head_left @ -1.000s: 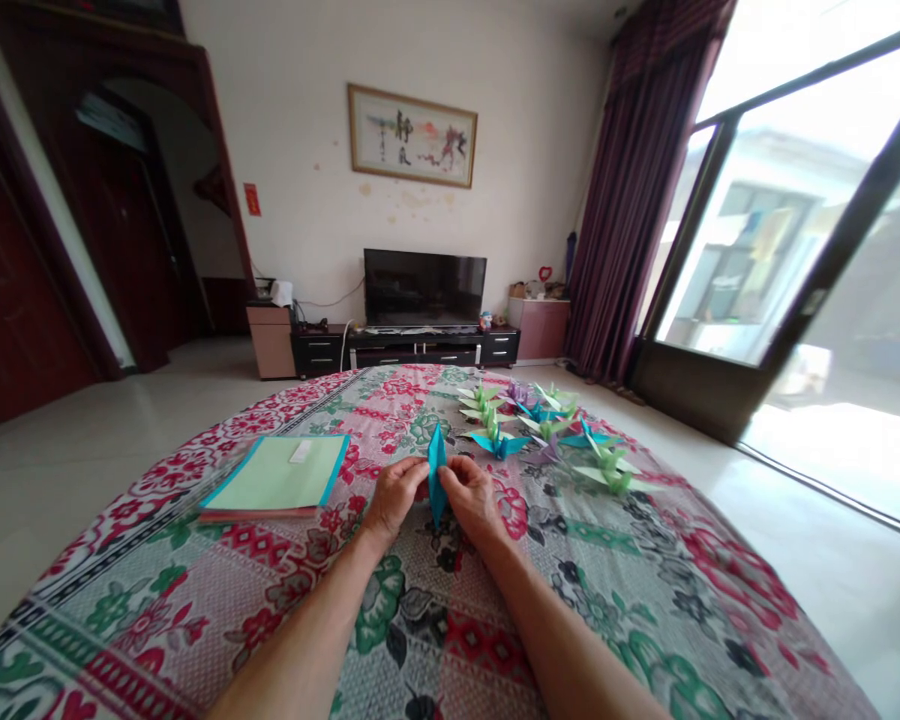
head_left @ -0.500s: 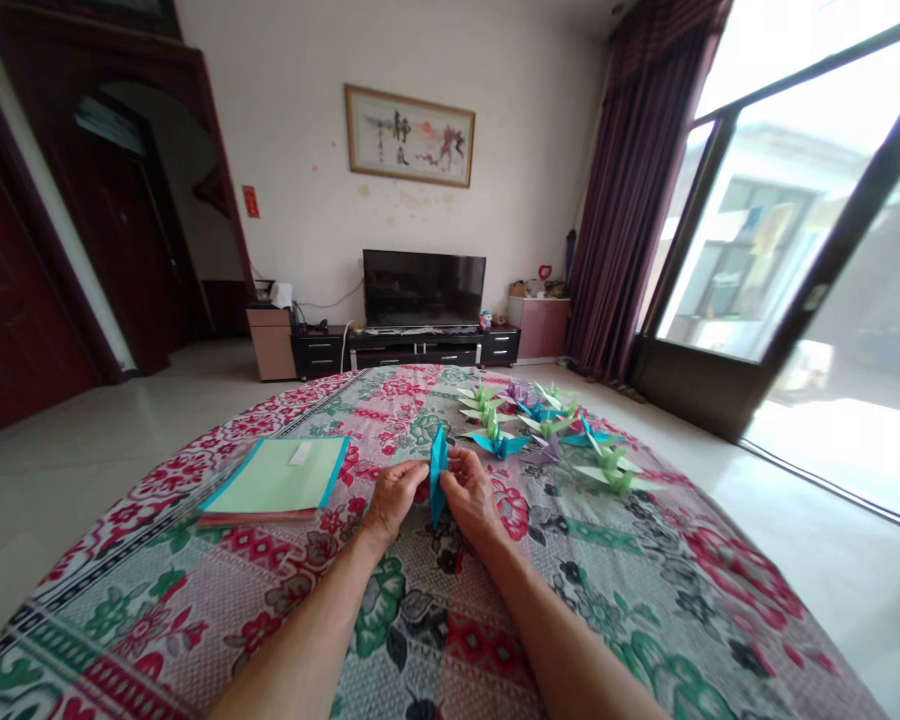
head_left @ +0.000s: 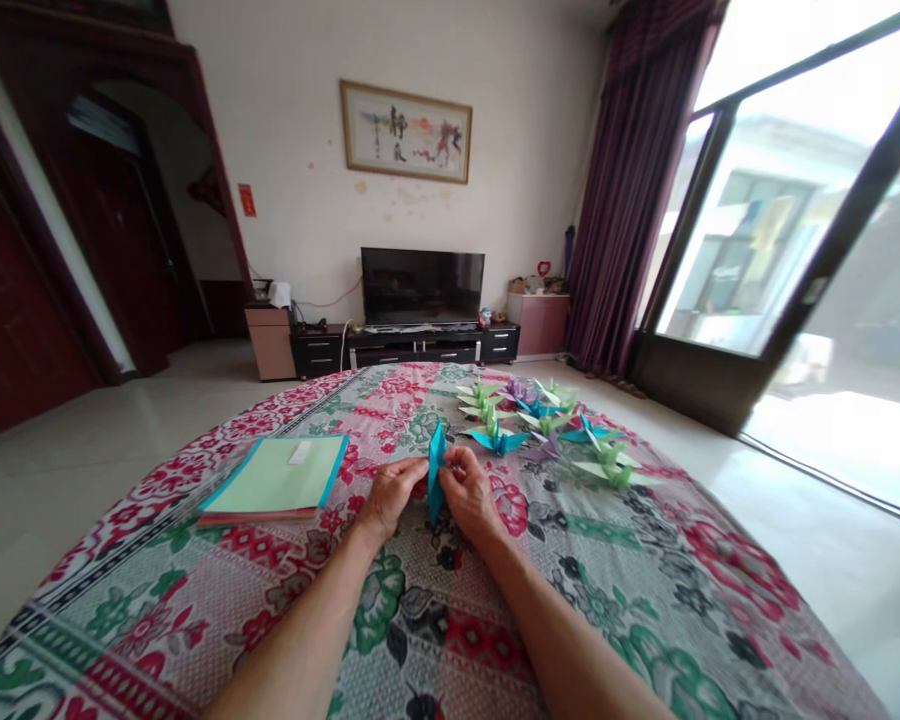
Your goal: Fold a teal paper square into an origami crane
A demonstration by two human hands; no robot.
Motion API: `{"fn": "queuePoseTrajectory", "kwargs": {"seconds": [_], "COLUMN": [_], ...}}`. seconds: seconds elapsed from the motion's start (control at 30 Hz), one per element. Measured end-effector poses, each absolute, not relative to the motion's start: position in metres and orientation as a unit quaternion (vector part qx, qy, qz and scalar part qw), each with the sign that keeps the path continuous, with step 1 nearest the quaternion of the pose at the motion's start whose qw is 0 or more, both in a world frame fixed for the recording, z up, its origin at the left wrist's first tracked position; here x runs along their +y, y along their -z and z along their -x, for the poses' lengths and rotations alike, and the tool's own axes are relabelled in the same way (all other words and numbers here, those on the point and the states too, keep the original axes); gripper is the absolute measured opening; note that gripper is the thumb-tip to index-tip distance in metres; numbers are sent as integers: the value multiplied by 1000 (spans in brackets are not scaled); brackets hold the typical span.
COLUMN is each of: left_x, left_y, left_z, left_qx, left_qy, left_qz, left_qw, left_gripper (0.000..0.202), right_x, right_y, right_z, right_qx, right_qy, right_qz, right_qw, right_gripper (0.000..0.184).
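Observation:
A blue folded origami paper (head_left: pixel 436 474), long and narrow with pointed ends, stands upright between my hands above the tablecloth. My left hand (head_left: pixel 394 497) pinches its left side with thumb and fingers. On the other side my right hand (head_left: pixel 467 492) has its fingertips closed on the paper's right side. Beyond my right hand, several finished paper cranes sit in rows, among them a blue crane (head_left: pixel 499 440), a green crane (head_left: pixel 616 468) and a purple crane (head_left: pixel 546 443).
A stack of coloured paper sheets (head_left: pixel 276 480) lies left of my hands, green on top with a small white piece (head_left: pixel 298 454) on it. The round table wears a floral tablecloth (head_left: pixel 270 600). Farther off, a television (head_left: pixel 423 287) stands on a low cabinet.
Both hands keep hold of the blue paper. My right fingers have shifted slightly along its right side, and the view has moved a little.

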State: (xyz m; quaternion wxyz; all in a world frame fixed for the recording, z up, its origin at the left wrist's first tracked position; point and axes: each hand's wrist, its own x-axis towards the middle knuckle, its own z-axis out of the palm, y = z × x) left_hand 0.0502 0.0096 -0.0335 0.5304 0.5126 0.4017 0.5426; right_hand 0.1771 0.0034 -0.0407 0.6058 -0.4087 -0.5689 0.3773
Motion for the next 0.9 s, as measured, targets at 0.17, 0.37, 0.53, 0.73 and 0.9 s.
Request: {"fn": "queuePoseTrajectory", "kwargs": {"seconds": [0.17,0.37,0.53,0.73,0.9], "left_x": [11,14,16,14,12], "left_y": [34,38,39,36,33], "left_z": [-50,-48,-47,-48,-48], "left_qx": [396,394,387,385,373], "left_qy": [-546,-542,-545,-548,-557], "left_qz": [-504,-506,-500,-494,-478], "left_qw": [540,543,551,555,568], "left_gripper": [28,27,25,25,21], "right_x": [-1,3,7,1,-3], "right_y": [35,40,46,38,34], "right_z": [-177,-178,-178,-176,-175], "right_qx": [-560,-573,-588,-607,-637], "right_qy": [-401,-373,-335,-269,-214], "right_qz": [428,428,424,444,456], "right_qw": [586,591,601,602,583], "right_gripper": [15,20,22,19,21]}}
